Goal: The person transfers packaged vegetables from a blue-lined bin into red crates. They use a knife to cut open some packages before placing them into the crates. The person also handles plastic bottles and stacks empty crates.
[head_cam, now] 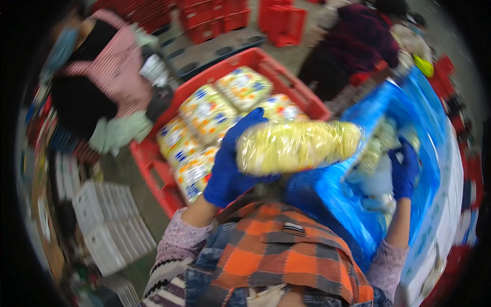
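Observation:
My left hand (230, 165), in a blue glove, grips one end of a long pack wrapped in clear film (299, 147). Pale yellow-green leaves, probably napa cabbage, show through the film. The pack lies almost level in front of me, over the near edge of a red plastic crate (151, 174). Inside that crate sit several film-wrapped packs (209, 113) with orange and blue print. My right hand (404, 169), also gloved in blue, reaches into a blue plastic liner (337, 195). Wrapped pale-green packs (370, 155) lie beside its fingers; blur hides whether it holds one.
Across the crate at left stands a person in a striped pink apron (130, 73). Another in dark clothing (345, 46) bends at upper right. Stacked red crates (211, 19) stand behind a dark pallet (222, 57). White slatted crates (111, 226) are on the floor at left.

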The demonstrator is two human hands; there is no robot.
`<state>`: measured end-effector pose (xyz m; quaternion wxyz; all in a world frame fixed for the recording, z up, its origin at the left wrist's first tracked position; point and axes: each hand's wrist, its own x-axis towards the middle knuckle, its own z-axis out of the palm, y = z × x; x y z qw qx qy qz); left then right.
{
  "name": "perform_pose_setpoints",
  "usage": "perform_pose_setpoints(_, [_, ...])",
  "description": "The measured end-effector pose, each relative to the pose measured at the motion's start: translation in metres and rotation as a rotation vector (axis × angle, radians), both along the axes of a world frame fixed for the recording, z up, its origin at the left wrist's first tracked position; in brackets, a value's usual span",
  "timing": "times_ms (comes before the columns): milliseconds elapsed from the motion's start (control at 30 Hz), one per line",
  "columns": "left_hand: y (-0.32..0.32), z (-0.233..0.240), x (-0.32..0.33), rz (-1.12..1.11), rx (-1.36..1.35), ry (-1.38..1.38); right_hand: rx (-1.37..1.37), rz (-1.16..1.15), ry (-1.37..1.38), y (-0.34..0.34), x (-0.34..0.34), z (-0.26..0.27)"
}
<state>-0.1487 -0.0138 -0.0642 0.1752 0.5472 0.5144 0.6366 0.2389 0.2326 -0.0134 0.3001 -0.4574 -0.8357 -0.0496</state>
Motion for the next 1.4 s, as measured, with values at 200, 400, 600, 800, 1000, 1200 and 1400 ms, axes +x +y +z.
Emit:
perform_pose_setpoints(200, [-0.043, -0.06, -0.037, 0.344, -0.153, -1.16, -0.552, 0.061, 0.258, 0.013, 0.009, -0.009])
perform_pose_setpoints(400, [-0.077, -0.103, -0.093, 0.387, -0.022, -1.57, -0.51, 0.079, 0.189, 0.015, -0.009, -0.022])
perform_pose_setpoints(600, [-0.093, -0.095, -0.143, 0.297, -0.004, -1.487, -0.627, -0.056, 0.15, 0.009, -0.016, -0.015])
perform_pose_setpoints(800, [-0.1, -0.02, -0.238, 0.284, -0.657, -0.681, -0.662, 0.094, 0.183, 0.011, -0.01, -0.021])
perform_pose_setpoints(1000, [-0.058, -0.032, -0.293, 0.414, -1.033, -0.204, -0.697, 0.059, 0.162, 0.01, 0.001, -0.033])
perform_pose_setpoints(1200, [-0.051, -0.083, -0.215, 0.319, -0.723, 0.215, -0.556, 0.081, 0.083, -0.003, 0.004, -0.015])
perform_pose_setpoints(1400, [-0.091, -0.091, -0.097, 0.132, -0.568, 0.098, -0.354, 0.116, 0.207, -0.055, -0.049, 0.017])
